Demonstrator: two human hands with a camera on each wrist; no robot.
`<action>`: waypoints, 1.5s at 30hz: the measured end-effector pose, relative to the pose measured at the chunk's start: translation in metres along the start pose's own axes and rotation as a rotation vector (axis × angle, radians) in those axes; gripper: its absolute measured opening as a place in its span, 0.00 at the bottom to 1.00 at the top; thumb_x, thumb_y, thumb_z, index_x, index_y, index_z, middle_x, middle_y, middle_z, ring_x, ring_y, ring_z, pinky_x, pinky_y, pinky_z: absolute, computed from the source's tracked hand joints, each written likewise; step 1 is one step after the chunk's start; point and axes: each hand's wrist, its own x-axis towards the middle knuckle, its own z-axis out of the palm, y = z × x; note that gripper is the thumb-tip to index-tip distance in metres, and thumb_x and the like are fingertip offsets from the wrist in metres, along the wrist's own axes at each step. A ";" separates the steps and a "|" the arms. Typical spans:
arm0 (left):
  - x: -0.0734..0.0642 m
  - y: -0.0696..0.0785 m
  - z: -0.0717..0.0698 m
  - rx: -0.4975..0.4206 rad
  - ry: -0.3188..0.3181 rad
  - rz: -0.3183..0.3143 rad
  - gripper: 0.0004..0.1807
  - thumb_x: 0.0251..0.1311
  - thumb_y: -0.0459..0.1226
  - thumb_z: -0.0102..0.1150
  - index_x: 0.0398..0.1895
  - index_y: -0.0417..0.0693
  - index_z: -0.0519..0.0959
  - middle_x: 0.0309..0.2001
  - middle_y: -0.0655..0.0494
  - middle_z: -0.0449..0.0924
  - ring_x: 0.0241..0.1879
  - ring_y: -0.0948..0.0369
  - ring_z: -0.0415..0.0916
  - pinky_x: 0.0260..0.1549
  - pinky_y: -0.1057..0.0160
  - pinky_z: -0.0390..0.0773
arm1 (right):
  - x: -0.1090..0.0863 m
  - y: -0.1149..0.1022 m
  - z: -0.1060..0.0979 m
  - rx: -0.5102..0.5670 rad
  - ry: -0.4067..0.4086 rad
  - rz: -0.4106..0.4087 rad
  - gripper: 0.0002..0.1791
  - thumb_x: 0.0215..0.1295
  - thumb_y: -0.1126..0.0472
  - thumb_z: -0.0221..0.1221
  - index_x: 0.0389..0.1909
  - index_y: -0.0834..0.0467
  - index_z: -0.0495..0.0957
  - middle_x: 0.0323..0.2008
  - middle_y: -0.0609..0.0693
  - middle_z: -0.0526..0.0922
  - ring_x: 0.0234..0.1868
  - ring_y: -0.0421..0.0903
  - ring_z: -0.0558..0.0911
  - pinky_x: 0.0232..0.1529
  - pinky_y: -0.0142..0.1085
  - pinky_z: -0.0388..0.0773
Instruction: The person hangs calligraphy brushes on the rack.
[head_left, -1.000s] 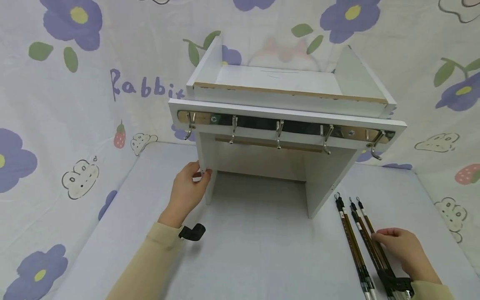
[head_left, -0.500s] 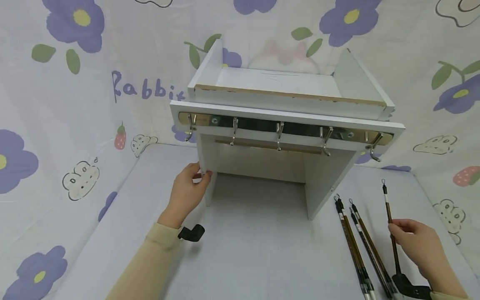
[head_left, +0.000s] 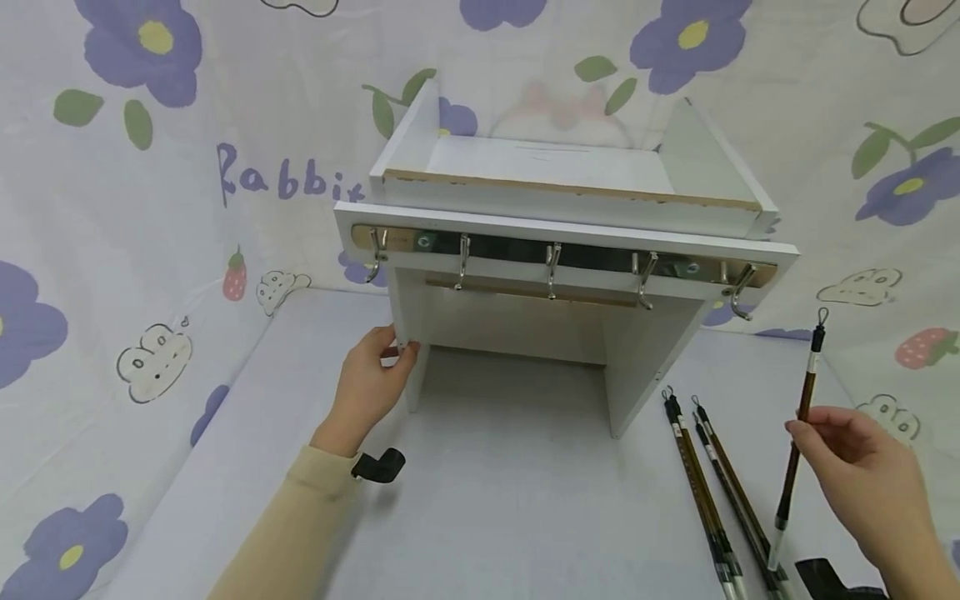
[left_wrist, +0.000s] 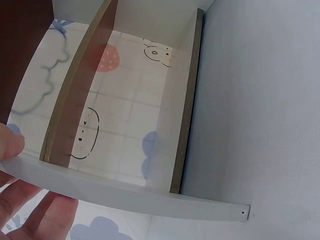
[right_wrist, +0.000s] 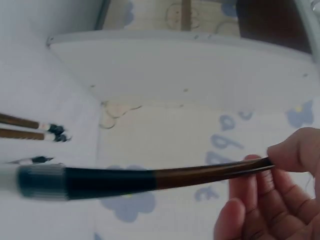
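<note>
The lying brushes (head_left: pixel 696 483) run off the head view's bottom edge, markings on their white bands too small to read. In the right wrist view, 1 end of the held brush (head_left: pixel 806 396) blurs and extends past the left edge; the other is lost behind the thumb of the right hand (head_left: pixel 870 475), itself cropped at right. The shelf (head_left: pixel 562 205) hides fingers of the left hand (head_left: pixel 367 379), cut off at left in its wrist view.

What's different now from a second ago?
The right hand lifted the brush it was touching on the table. It pinches it nearly upright now, further right. The left hand stayed gripping the white rack, and the other brushes stayed lying down.
</note>
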 end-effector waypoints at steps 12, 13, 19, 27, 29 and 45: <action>-0.001 -0.001 -0.001 0.020 0.001 0.012 0.20 0.69 0.43 0.54 0.61 0.50 0.76 0.55 0.52 0.76 0.49 0.52 0.78 0.42 0.56 0.82 | -0.018 -0.036 -0.001 0.195 0.090 -0.362 0.09 0.61 0.72 0.62 0.42 0.65 0.78 0.36 0.39 0.80 0.35 0.31 0.78 0.39 0.15 0.69; -0.001 -0.001 0.000 0.019 0.000 0.012 0.20 0.69 0.43 0.54 0.61 0.50 0.76 0.55 0.52 0.76 0.49 0.52 0.78 0.42 0.56 0.82 | -0.019 -0.038 -0.001 0.195 0.082 -0.378 0.09 0.61 0.72 0.62 0.42 0.65 0.78 0.36 0.40 0.80 0.35 0.32 0.78 0.40 0.15 0.69; 0.000 0.001 -0.001 0.018 -0.003 0.007 0.20 0.68 0.43 0.54 0.61 0.50 0.76 0.55 0.52 0.76 0.49 0.52 0.78 0.42 0.56 0.82 | -0.022 -0.045 0.002 0.156 0.061 -0.409 0.09 0.60 0.70 0.64 0.42 0.61 0.79 0.35 0.42 0.80 0.35 0.32 0.77 0.37 0.16 0.68; 0.001 0.000 -0.002 0.019 -0.005 0.009 0.19 0.68 0.43 0.54 0.59 0.50 0.77 0.53 0.53 0.77 0.49 0.52 0.78 0.41 0.55 0.82 | -0.022 -0.048 0.003 0.076 0.033 -0.389 0.09 0.61 0.65 0.65 0.43 0.57 0.80 0.34 0.40 0.81 0.34 0.30 0.76 0.32 0.19 0.69; 0.001 -0.001 -0.001 0.017 -0.007 0.008 0.19 0.68 0.44 0.54 0.59 0.50 0.77 0.52 0.53 0.77 0.49 0.52 0.78 0.40 0.54 0.82 | -0.021 -0.049 0.003 0.065 0.023 -0.392 0.09 0.62 0.65 0.65 0.43 0.58 0.80 0.34 0.39 0.81 0.33 0.30 0.76 0.31 0.20 0.69; 0.000 -0.001 -0.001 0.021 -0.013 -0.004 0.19 0.68 0.44 0.54 0.60 0.51 0.76 0.53 0.54 0.77 0.49 0.53 0.77 0.40 0.55 0.82 | -0.025 -0.049 0.005 0.083 0.075 -0.395 0.10 0.58 0.67 0.67 0.41 0.56 0.81 0.33 0.39 0.81 0.33 0.31 0.75 0.32 0.19 0.67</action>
